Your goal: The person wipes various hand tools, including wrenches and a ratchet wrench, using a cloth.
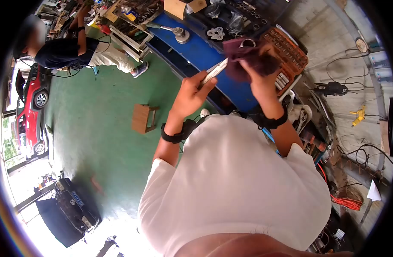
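Observation:
My left hand (191,97) is closed around the shaft of a long silver wrench (216,70), which slants up to the right. A dark maroon cloth (238,70) is bunched around the far part of the wrench, and a metal ring (248,43), apparently its ring end, shows through the folds. Gripping the cloth is my right hand (263,83), its fingers partly hidden by the fabric. Both hands are over the blue tabletop (205,53). Beyond them lies a ratchet-like tool (182,35) with a round metal disc at its head.
An orange-brown socket case (286,53) lies open at right. A three-lobed metal part (215,33) and a cardboard box (179,7) are at the back. A wooden stool (140,118) stands on the green floor. Another person (63,53) stands at left, near a red car (31,107).

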Motion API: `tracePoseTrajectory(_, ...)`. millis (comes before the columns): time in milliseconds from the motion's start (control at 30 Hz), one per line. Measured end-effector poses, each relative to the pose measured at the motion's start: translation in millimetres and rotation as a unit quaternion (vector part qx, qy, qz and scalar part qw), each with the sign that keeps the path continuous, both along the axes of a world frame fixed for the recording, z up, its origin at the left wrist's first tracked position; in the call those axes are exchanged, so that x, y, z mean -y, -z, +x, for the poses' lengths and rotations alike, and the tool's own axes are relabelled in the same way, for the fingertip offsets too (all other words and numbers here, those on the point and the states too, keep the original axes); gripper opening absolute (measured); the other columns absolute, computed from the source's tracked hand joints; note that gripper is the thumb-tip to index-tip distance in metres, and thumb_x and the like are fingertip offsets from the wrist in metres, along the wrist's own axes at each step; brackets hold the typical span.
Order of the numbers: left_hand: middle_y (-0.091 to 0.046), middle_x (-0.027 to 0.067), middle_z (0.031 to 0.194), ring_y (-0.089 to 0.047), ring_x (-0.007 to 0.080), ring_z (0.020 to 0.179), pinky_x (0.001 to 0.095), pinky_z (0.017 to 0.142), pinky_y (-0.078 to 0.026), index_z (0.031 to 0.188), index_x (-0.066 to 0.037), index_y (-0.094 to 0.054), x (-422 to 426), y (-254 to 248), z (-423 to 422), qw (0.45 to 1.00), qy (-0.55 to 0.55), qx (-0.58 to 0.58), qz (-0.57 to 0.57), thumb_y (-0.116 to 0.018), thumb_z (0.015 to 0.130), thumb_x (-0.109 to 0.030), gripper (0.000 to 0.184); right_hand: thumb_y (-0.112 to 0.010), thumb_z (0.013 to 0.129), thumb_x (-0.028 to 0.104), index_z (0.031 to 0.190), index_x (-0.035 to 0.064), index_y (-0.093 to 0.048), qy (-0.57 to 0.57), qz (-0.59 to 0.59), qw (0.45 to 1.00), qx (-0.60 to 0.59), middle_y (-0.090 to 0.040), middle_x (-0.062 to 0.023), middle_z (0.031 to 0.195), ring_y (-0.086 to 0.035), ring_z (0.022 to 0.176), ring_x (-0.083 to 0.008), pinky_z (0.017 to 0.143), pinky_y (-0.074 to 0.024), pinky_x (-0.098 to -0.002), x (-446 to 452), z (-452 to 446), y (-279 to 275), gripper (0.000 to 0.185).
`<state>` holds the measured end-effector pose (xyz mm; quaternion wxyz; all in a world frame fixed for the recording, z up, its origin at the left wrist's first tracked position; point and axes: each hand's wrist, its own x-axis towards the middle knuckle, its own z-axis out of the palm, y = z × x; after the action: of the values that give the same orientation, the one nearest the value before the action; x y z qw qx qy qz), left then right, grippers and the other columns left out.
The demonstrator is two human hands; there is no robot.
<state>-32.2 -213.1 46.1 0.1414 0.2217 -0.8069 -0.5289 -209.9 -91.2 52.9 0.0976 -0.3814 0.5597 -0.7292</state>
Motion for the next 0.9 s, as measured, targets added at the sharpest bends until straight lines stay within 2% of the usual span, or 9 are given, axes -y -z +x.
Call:
tracePoseTrajectory(233, -0.045, 0.0121, 0.058, -0.041, 0.0167, 0.049, 0.0354, 0.049, -0.034, 0.092, 0.000, -0.061, 5.7, 0.6, 11.8, 0.999, 0.037, -0.003, -0.026, -0.066, 0.093, -0.014, 0.015, -0.082, 0.072, 0.003, 0.114, 0.0013, -0.056, -0.180, 0.091, 0.971, 0.126, -0.069, -0.0063, 0.105, -0.066, 0.095, -0.0135, 0.084, -0.0530, -0.0292, 4.4, 17.9, 33.6, 0.050)
tracePoseTrajectory(367, -0.040, 0.0024, 0.057, -0.036, 0.0070, 0.053, 0.0303, 0.048, -0.029, 0.092, 0.001, -0.062, 5.5, 5.7, 20.1, 0.999, 0.033, -0.013, -0.029, -0.069, 0.090, -0.009, 0.013, -0.083, 0.075, 0.004, 0.112, 0.0016, -0.055, -0.182, 0.068, 0.980, 0.039, -0.068, -0.0079, 0.105, -0.066, 0.098, -0.0157, 0.087, -0.0528, -0.0299, 10.9, 9.1, 12.6, 0.046)
tracePoseTrajectory(400, -0.060, 0.0111, 0.079, -0.054, 0.0174, 0.066, 0.0327, 0.060, -0.046, 0.108, 0.000, -0.064, 7.0, 0.8, 21.3, 0.997, 0.035, 0.050, -0.036, -0.072, 0.086, -0.015, 0.028, -0.083, 0.076, 0.005, 0.110, 0.0017, -0.056, -0.173, 0.053, 0.982, 0.049, -0.068, -0.0081, 0.106, -0.066, 0.099, -0.0162, 0.087, -0.0529, -0.0298, 14.1, 13.1, 13.4, 0.044)
tracePoseTrajectory(500, -0.058, 0.0142, 0.110, -0.058, 0.0236, 0.093, 0.0352, 0.083, -0.049, 0.122, -0.001, -0.059, 17.0, 15.8, 19.1, 0.971, -0.075, -0.164, -0.157, -0.076, 0.082, -0.018, 0.047, -0.084, 0.077, 0.010, 0.104, 0.0013, -0.058, -0.159, -0.008, 0.980, 0.116, -0.069, -0.0090, 0.102, -0.067, 0.098, -0.0153, 0.085, -0.0527, -0.0290, 17.0, 25.0, -0.1, 0.038)
tracePoseTrajectory(533, -0.051, 0.0164, 0.125, -0.054, 0.0296, 0.110, 0.0398, 0.098, -0.045, 0.125, -0.001, -0.056, 21.9, 15.4, 24.5, 0.975, -0.084, -0.174, -0.112, -0.078, 0.078, -0.021, 0.056, -0.083, 0.078, 0.011, 0.102, 0.0017, -0.059, -0.168, 0.089, 0.982, 0.012, -0.069, -0.0101, 0.101, -0.067, 0.098, -0.0144, 0.084, -0.0527, -0.0290, 15.3, 23.1, -5.3, 0.035)
tracePoseTrajectory(567, -0.051, 0.0164, 0.125, -0.054, 0.0296, 0.110, 0.0398, 0.098, -0.045, 0.125, -0.001, -0.056, 24.0, 16.0, 23.7, 0.975, -0.083, -0.176, -0.111, -0.078, 0.078, -0.021, 0.056, -0.083, 0.079, 0.012, 0.100, 0.0021, -0.060, -0.175, 0.185, 0.963, -0.090, -0.069, -0.0113, 0.099, -0.067, 0.098, -0.0135, 0.082, -0.0526, -0.0291, 14.2, 21.6, -7.7, 0.033)
tracePoseTrajectory(700, -0.055, 0.0126, 0.110, -0.057, 0.0248, 0.099, 0.0379, 0.090, -0.048, 0.118, -0.003, -0.058, 18.0, -10.6, 19.8, 0.950, -0.098, -0.234, -0.183, -0.083, 0.076, -0.020, 0.053, -0.084, 0.079, 0.017, 0.095, 0.0041, -0.063, -0.226, 0.092, 0.935, -0.256, -0.071, -0.0092, 0.092, -0.069, 0.083, -0.0172, 0.074, -0.0519, -0.0309, 35.4, 31.2, 17.8, 0.029)
tracePoseTrajectory(800, -0.054, 0.0063, 0.099, -0.054, 0.0118, 0.070, 0.0272, 0.060, -0.047, 0.113, -0.005, -0.060, 10.7, -11.2, 14.7, 0.940, -0.162, -0.236, -0.184, -0.091, 0.064, -0.003, 0.058, -0.083, 0.075, 0.011, 0.096, 0.0045, -0.062, -0.272, 0.112, 0.943, -0.157, -0.068, -0.0119, 0.089, -0.067, 0.079, -0.0274, 0.071, -0.0511, -0.0345, 32.0, 23.9, 17.7, 0.031)
tracePoseTrajectory(900, -0.059, 0.0077, 0.103, -0.063, 0.0163, 0.079, 0.0306, 0.064, -0.053, 0.107, -0.007, -0.068, 12.3, -24.5, 18.0, 0.949, -0.090, -0.193, -0.231, -0.087, 0.069, -0.001, 0.043, -0.083, 0.072, 0.011, 0.094, 0.0044, -0.059, -0.301, 0.102, 0.944, -0.089, -0.064, -0.0132, 0.086, -0.063, 0.079, -0.0353, 0.067, -0.0497, -0.0406, 28.9, 14.2, 12.9, 0.034)
